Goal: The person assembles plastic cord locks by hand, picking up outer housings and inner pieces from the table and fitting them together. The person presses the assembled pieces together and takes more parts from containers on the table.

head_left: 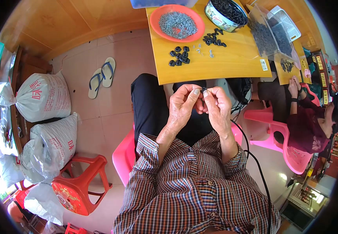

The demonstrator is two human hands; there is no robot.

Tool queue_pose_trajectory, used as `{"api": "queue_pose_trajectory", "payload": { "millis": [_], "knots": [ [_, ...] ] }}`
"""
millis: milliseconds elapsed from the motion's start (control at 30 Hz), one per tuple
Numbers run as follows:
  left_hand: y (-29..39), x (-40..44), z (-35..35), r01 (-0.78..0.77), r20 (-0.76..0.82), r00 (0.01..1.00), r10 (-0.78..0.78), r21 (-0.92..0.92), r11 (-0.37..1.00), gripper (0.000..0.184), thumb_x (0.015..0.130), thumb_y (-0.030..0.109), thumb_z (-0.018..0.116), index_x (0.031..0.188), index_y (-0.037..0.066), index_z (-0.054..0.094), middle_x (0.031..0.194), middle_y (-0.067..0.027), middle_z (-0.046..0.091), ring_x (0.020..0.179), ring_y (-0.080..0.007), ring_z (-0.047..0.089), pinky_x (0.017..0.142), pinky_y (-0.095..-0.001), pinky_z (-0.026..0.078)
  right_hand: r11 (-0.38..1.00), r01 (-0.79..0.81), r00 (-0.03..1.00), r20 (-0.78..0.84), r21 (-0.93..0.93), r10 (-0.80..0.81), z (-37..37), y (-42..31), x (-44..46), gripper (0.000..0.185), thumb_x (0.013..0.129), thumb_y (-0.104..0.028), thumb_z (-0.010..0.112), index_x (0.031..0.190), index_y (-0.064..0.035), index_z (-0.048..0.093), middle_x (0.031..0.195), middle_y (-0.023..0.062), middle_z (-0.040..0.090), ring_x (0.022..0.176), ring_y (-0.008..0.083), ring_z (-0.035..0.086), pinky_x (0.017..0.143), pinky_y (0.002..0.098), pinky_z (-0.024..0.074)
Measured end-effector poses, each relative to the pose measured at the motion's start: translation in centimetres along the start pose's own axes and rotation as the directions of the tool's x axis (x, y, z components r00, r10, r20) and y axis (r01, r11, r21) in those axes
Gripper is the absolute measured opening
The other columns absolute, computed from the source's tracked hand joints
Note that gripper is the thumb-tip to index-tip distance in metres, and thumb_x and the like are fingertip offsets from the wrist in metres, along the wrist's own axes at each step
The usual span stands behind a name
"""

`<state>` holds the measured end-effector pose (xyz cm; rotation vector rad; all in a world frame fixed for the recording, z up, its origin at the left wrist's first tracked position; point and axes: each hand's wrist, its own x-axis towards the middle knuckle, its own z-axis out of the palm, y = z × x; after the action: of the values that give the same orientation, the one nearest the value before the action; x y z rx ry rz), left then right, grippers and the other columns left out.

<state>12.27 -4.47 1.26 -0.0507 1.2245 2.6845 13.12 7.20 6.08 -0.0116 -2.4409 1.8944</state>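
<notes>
Close together above my lap, just short of the table edge, my left hand (182,106) and my right hand (218,103) both pinch one small black plastic piece (204,89). Thumbs and fingertips cover most of it, so its shape is hard to make out. On the table ahead lies a group of black plastic parts (179,56). Farther right is a second pile of smaller black parts (214,39), with a few loose grey bits (211,53) near it. An orange-red plate (156,26) holds many small grey pieces.
A round tin (224,23) of black parts and a clear bin (263,37) stand at the back of the table (231,66). A co-worker (309,121) sits at right by a pink chair (272,130). White sacks (46,95), a red stool (81,183) and flip-flops (102,77) are at left.
</notes>
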Motion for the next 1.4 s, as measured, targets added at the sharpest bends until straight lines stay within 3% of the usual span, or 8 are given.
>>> {"api": "queue_pose_trajectory", "payload": {
  "millis": [500,600,900,967,1033,1100,1133,1400],
  "knots": [
    [-0.2,0.0,0.3,-0.034,-0.072,0.997,0.038,0.061,0.998,0.013,0.096,0.01,0.053,0.095,-0.003,0.056,0.07,-0.006,0.061,0.054,-0.0104,0.058,0.049,-0.0234,0.051,0.993,0.115,0.993,0.031,-0.018,-0.115,0.4,-0.1,0.2,0.009,0.092,0.0,0.051,0.085,0.0012,0.047,0.061,0.004,0.052,0.051,0.0078,0.051,0.045,0.0226,0.043],
    [-0.7,0.2,0.1,-0.053,-0.063,0.996,0.059,0.088,0.995,0.013,0.096,0.009,0.053,0.095,-0.004,0.057,0.071,-0.0066,0.061,0.054,-0.0106,0.058,0.049,-0.0239,0.052,0.995,0.063,0.997,0.044,0.078,-0.067,0.3,0.8,0.3,0.008,0.092,0.002,0.05,0.085,0.0012,0.047,0.061,0.0039,0.052,0.05,0.008,0.05,0.045,0.0233,0.0424],
    [-0.1,1.9,1.8,-0.014,-0.073,0.997,0.021,0.097,0.995,0.018,0.096,0.011,0.052,0.103,-0.005,0.058,0.074,-0.0074,0.062,0.056,-0.0112,0.059,0.051,-0.0241,0.052,0.997,0.033,0.999,-0.018,0.069,-0.032,-1.8,1.3,1.6,0.009,0.094,-0.005,0.052,0.088,0.0009,0.05,0.066,0.0027,0.052,0.052,0.0069,0.048,0.047,0.0209,0.0418],
    [0.5,3.2,2.4,-0.05,-0.037,0.997,0.074,0.448,0.893,0.017,0.096,0.011,0.053,0.099,-0.004,0.06,0.076,-0.0072,0.063,0.057,-0.0091,0.059,0.051,-0.0231,0.051,0.999,0.039,0.997,-0.063,0.011,-0.038,-2.5,1.4,2.1,0.009,0.093,-0.006,0.054,0.088,0.0009,0.051,0.067,0.0024,0.053,0.052,0.0063,0.048,0.047,0.0205,0.0419],
    [0.7,5.7,3.2,-0.066,-0.031,0.995,0.098,0.543,0.837,0.011,0.091,0.006,0.056,0.095,-0.003,0.061,0.077,-0.0113,0.064,0.06,-0.0165,0.062,0.054,-0.0277,0.051,0.998,0.039,0.995,-0.094,0.043,-0.035,-3.3,1.7,2.6,0.009,0.092,-0.007,0.056,0.089,0.0004,0.053,0.069,0.0017,0.053,0.052,0.0051,0.048,0.048,0.02,0.042],
    [0.0,8.9,3.5,-0.442,0.25,0.858,0.449,0.805,0.397,0.013,0.088,0.006,0.059,0.095,-0.004,0.063,0.079,-0.0145,0.063,0.057,-0.0192,0.061,0.053,-0.0292,0.049,0.997,0.047,0.996,-0.082,0.068,-0.041,-4.1,1.8,3.1,0.007,0.092,-0.006,0.055,0.089,0.0003,0.053,0.07,0.0014,0.053,0.053,0.0046,0.049,0.048,0.0196,0.0418],
    [-0.2,10.8,3.8,-0.543,0.343,0.75,0.566,0.808,0.23,0.013,0.082,0.002,0.06,0.094,-0.001,0.065,0.078,-0.0181,0.061,0.065,-0.0287,0.063,0.059,-0.035,0.051,0.998,0.041,0.994,-0.101,0.055,-0.035,-4.5,1.5,3.3,0.007,0.092,-0.006,0.055,0.089,0.0002,0.053,0.07,0.0013,0.053,0.053,0.0046,0.049,0.048,0.0194,0.0415],
    [-2.0,18.1,6.0,-0.303,0.334,0.864,0.376,0.942,-0.141,0.01,0.075,0.0,0.059,0.086,-0.001,0.06,0.093,-0.0194,0.053,0.086,-0.0364,0.059,0.068,-0.0436,0.052,0.997,0.052,0.981,-0.189,0.055,-0.04,-6.7,2.3,4.5,0.012,0.093,-0.011,0.056,0.089,0.0004,0.054,0.072,0.0018,0.055,0.052,0.0045,0.049,0.046,0.0184,0.0394]
  ]
}}
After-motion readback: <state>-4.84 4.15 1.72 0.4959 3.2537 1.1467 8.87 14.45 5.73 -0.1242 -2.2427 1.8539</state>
